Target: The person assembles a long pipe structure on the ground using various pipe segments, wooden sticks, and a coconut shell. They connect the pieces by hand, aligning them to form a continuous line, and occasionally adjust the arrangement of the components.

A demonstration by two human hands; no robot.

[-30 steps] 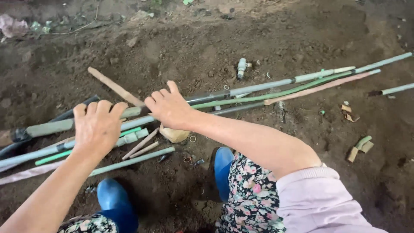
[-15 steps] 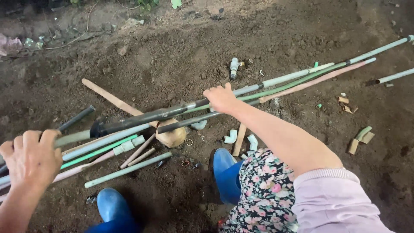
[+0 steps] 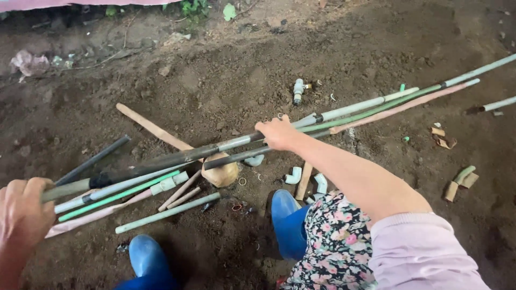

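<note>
Dark, trampled soil lies underfoot; her left hand is clenched around the long grey-green metal pipe, her right hand closed over its middle.

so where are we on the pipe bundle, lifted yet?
Partly. Both hands are closed on it: the left hand grips the near ends, the right hand the middle of the long pipes. The far ends look to be on the soil. Left lying: a loose pale pipe, a wooden stick, white elbow fittings.
</note>
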